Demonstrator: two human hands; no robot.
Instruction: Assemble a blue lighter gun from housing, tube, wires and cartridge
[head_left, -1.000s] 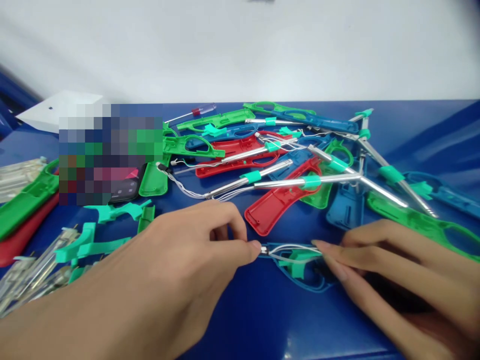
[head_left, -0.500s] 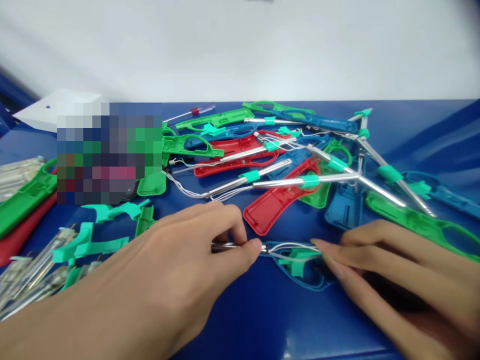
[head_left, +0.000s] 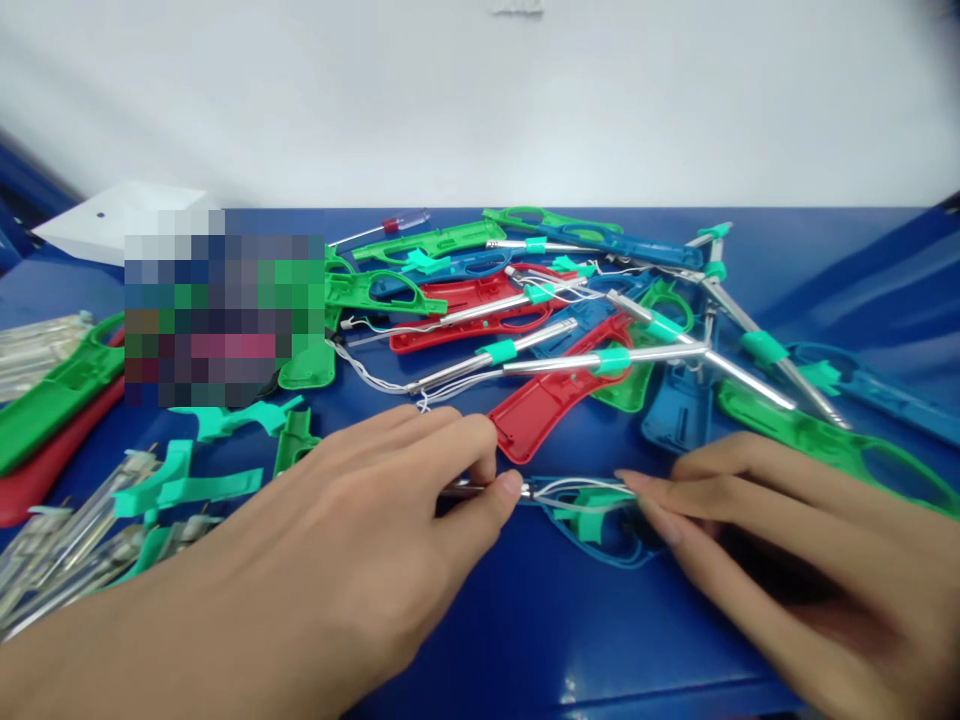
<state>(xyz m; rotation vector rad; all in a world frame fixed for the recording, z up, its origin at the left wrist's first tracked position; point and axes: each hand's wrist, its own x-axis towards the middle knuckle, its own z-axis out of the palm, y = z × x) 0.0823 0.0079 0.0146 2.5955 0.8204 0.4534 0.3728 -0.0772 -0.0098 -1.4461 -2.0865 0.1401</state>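
My left hand point(head_left: 390, 500) is closed around a silver metal tube point(head_left: 461, 488), mostly hidden by the fingers, its thumb pressed near the tube's right end. White wires point(head_left: 574, 487) run from that end toward my right hand point(head_left: 772, 540), whose thumb and forefinger pinch them. Under the wires lies a blue plastic handle shell point(head_left: 574, 545) with a looped opening, partly covered by both hands. A piece of teal tape point(head_left: 589, 525) shows within the loop.
Beyond my hands lie red point(head_left: 536, 420), green point(head_left: 810, 430) and blue shells point(head_left: 679, 405), with silver tubes point(head_left: 615, 360) wrapped in teal tape. Clear tube parts point(head_left: 82, 530) and teal strips point(head_left: 187, 490) are at left. A screwdriver point(head_left: 390, 225) lies near the white wall point(head_left: 480, 110).
The view has shifted slightly. Both hands keep their hold on the tube and wires, with hardly any movement.
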